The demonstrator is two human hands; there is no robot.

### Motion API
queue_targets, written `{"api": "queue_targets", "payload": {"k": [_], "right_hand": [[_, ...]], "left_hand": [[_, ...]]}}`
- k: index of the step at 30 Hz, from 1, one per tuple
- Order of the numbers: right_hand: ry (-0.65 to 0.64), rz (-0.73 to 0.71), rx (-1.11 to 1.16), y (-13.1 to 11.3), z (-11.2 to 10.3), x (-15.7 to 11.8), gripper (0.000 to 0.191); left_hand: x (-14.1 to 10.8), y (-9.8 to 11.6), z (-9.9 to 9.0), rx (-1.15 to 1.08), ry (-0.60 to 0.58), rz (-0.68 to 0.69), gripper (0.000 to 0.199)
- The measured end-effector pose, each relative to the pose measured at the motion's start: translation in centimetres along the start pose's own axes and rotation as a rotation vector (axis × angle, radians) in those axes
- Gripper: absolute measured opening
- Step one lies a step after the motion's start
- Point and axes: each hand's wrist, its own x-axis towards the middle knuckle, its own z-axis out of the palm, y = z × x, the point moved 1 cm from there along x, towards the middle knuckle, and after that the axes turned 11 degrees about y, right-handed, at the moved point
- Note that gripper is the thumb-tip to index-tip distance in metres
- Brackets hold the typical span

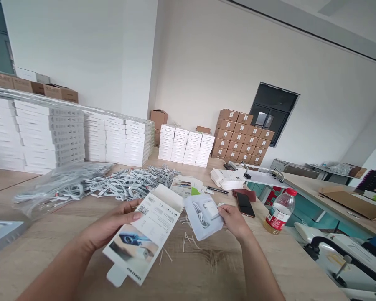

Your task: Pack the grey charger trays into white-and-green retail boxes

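Note:
My left hand (113, 221) is closed on a printed white cardboard box (156, 221), held tilted with an end flap hanging out at its lower end. The thumb lies on the printed face. My right hand (236, 221) pinches the right edge of a white plastic tray (191, 228). In that tray sit a coiled white cable (200, 215) and a white charger block (210, 209). The tray is just right of the box's upper end; whether they touch I cannot tell. Behind the box lie more flat printed boxes (181, 187).
Coiled grey-white cables (128, 182) are heaped at the left, some in a clear plastic bag (62, 188). White box stacks (113, 138) line the back. Thin white strips (188, 240) lie in front. At right are a phone (245, 205), a pen (217, 190) and a bottle (280, 211).

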Motion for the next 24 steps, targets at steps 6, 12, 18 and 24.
{"api": "queue_targets", "payload": {"k": [6,12,18,24], "right_hand": [[-0.091,0.012,-0.008,-0.4,0.1,-0.3,0.033],[-0.171,-0.082,-0.124,-0.7,1.1,-0.6,0.029],[-0.254,-0.155,-0.232,-1.6,3.9,-2.3,0.038],[-0.230,-0.168,-0.310,-2.0,4.3,-2.5,0.029]], "left_hand": [[-0.7,2.2,-1.0,0.413,0.214,0.253,0.056],[-1.0,3.1,-1.3,0.586,0.538,0.827,0.035],[-1.1,3.0,0.4,0.647,0.387,0.948,0.024],[-1.1,2.8,1.9,0.717,0.432,1.023,0.021]]}}
